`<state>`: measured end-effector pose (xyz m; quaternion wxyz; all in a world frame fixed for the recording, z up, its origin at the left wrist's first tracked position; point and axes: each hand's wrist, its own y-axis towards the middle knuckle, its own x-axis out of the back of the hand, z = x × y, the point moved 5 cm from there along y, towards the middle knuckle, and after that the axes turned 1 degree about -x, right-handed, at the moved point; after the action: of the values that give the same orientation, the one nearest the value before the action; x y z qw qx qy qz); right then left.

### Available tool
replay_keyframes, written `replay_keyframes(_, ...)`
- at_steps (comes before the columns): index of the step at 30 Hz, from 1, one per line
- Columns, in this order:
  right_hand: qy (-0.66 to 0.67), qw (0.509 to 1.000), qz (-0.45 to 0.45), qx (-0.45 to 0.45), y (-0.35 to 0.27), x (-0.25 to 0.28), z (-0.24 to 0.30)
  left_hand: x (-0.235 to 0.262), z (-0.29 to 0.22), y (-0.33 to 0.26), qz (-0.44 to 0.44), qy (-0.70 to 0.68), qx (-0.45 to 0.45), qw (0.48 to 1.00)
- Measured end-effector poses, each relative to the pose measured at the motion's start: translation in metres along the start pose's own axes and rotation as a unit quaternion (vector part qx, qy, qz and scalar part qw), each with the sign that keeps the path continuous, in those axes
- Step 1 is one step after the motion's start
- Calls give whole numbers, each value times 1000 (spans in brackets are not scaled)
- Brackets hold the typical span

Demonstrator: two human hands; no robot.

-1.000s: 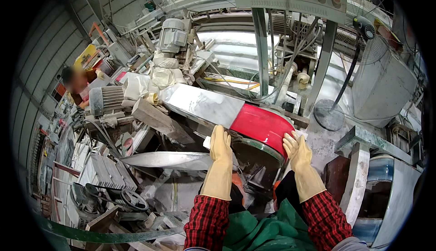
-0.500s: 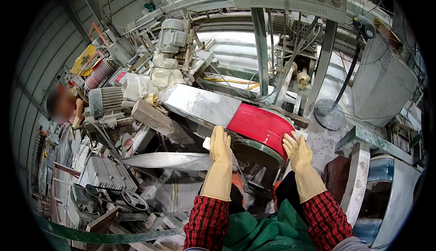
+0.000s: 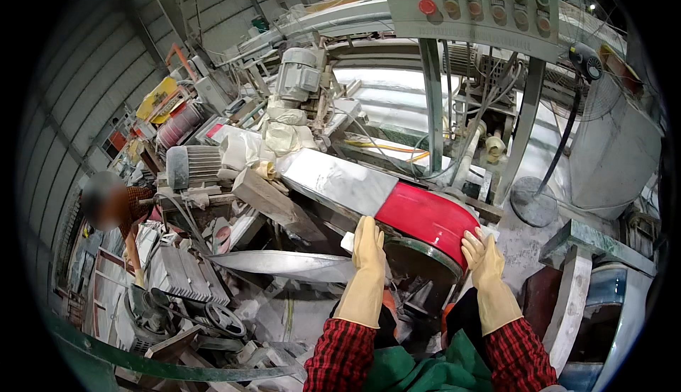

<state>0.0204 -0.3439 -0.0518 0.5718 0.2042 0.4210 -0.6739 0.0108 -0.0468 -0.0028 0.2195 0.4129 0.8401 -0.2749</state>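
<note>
My left hand (image 3: 369, 247) and my right hand (image 3: 482, 254) wear tan rubber gloves and red plaid sleeves. Both press flat against the near end of a long pale stone slab (image 3: 337, 179) that lies on a red conveyor belt (image 3: 425, 215) running over a dark roller (image 3: 418, 264). The left hand is on the slab's left near corner, the right on its right near corner. The slab slopes away toward the upper left. Fingers of both hands are extended on the slab's edge.
A grey control panel (image 3: 482, 6) with red and green buttons hangs above. Electric motors (image 3: 298, 73) and a wooden block (image 3: 273, 200) crowd the left side. Another person (image 3: 113, 204) stands at far left. A fan (image 3: 589, 62) and stone pieces (image 3: 574, 278) are at right.
Both hands stay on the slab's near end. The person at far left has shifted lower and nearer. The view has tilted slightly.
</note>
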Motion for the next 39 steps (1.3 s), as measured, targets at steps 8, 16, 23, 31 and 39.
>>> replay_keyframes(8,-26,1000,0,-14,2,0,2,3,5,2,-16,-3,-11,1000)
replay_keyframes(16,-1,1000,2,17,8,6,38,-1,3,0,-7,0,4,1000)
replay_keyframes(23,-174,969,-36,173,-26,153,193,-4,7,3,-32,-46,-8,998)
replay_keyframes(31,-813,363,-387,239,-261,284,332,2,12,14,-9,-41,-10,999)
replay_keyframes(39,-824,191,-480,231,-379,286,311,-3,1,20,109,7,-5,994)
